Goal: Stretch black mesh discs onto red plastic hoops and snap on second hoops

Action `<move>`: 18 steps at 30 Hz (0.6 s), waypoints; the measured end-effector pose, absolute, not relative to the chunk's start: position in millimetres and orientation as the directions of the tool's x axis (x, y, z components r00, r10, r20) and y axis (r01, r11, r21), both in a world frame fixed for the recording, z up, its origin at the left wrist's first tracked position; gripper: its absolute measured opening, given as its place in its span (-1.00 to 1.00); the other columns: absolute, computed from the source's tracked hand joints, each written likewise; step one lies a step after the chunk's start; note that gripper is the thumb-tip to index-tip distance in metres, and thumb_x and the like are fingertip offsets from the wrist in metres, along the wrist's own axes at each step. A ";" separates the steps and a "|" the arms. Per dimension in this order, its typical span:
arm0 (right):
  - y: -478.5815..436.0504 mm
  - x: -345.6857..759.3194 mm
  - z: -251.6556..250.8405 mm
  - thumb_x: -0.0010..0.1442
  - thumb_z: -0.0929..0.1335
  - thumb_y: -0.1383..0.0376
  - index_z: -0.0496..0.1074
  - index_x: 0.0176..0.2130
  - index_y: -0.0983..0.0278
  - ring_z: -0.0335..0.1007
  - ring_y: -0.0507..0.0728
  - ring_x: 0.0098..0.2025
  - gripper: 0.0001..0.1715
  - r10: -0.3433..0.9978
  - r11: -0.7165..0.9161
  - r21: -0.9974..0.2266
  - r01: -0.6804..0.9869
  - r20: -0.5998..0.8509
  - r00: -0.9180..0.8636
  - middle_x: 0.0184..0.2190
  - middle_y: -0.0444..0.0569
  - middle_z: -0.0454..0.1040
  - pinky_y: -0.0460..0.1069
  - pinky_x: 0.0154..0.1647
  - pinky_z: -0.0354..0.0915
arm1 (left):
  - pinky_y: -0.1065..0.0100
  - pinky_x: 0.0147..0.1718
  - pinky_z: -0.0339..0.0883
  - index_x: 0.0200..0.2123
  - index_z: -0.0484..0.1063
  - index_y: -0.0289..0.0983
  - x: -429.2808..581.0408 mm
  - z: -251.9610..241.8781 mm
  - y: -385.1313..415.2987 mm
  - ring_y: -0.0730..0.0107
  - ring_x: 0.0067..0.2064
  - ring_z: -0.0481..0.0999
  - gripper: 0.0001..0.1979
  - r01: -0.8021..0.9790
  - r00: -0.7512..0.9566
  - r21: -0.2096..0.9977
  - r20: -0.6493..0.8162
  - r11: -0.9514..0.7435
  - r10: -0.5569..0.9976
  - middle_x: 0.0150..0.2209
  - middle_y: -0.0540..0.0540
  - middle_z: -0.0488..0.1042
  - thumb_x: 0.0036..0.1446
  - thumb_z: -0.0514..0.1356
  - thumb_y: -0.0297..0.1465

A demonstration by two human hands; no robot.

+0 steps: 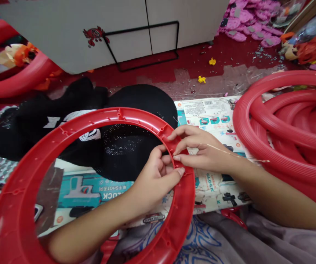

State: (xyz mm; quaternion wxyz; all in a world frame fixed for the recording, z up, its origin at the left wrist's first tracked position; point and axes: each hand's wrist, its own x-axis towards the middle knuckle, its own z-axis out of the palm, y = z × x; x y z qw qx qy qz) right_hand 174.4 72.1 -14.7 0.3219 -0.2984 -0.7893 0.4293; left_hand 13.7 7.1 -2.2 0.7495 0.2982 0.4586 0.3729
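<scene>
A large red plastic ring (184, 205), its ribbed hollow inner side facing up, rests tilted over my lap and a flattened printed carton. My left hand (158, 174) reaches through the ring's opening and grips its right side, thumb on top and fingers curled round the inner rim. Just above it, my right hand (199, 148) has bent fingertips pressed together in the ring's channel; whatever small thing they may hold is hidden. A thin pale strand (237, 156) lies across my right wrist. Under the ring's far side is a black cap (144, 97).
Several red rings (246, 121) are stacked at the right, with more red rings (47, 75) at the left. The printed carton (210, 106) lies beneath. Beyond stand a white cabinet (64, 33), a black wire frame (146, 27), yellow bits (202, 79) and pink pieces (240, 16).
</scene>
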 end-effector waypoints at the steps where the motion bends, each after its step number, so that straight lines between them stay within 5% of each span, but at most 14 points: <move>1: 71.7 173.9 -15.1 0.04 0.40 0.43 0.48 -0.43 0.24 0.39 0.09 -0.05 -0.91 0.754 0.453 -0.871 0.191 0.260 -0.603 -0.12 -0.04 0.43 0.07 0.00 0.32 | 0.45 -0.34 0.37 -0.07 0.12 -0.23 14.5 -1.7 6.8 0.47 -0.29 0.49 -0.57 -0.270 0.287 0.789 -0.480 0.551 0.829 -0.22 -0.03 0.46 0.04 0.24 -0.47; 6: 72.1 176.7 -14.0 0.04 0.39 0.46 0.48 -0.39 0.23 0.32 0.12 0.07 -0.86 0.763 0.456 -0.880 0.133 0.310 -0.568 0.00 -0.01 0.35 0.11 0.10 0.26 | 0.52 -0.50 0.30 -0.10 0.10 -0.21 12.4 2.2 3.0 0.56 -0.45 0.40 -0.64 -0.127 0.323 0.794 -0.533 0.594 0.782 -0.36 0.08 0.37 0.05 0.16 -0.51; 18: 77.5 182.2 -12.2 0.13 0.41 0.35 0.53 -0.37 0.21 0.18 0.18 0.20 -0.94 0.615 0.582 -0.803 0.128 0.331 -0.716 0.15 -0.02 0.30 0.17 0.21 0.13 | 0.52 -0.54 0.16 -0.16 0.07 -0.23 6.8 -3.4 -1.1 0.56 -0.42 0.23 -0.74 0.151 0.447 0.836 -0.534 0.528 0.718 -0.35 0.07 0.23 0.09 0.09 -0.48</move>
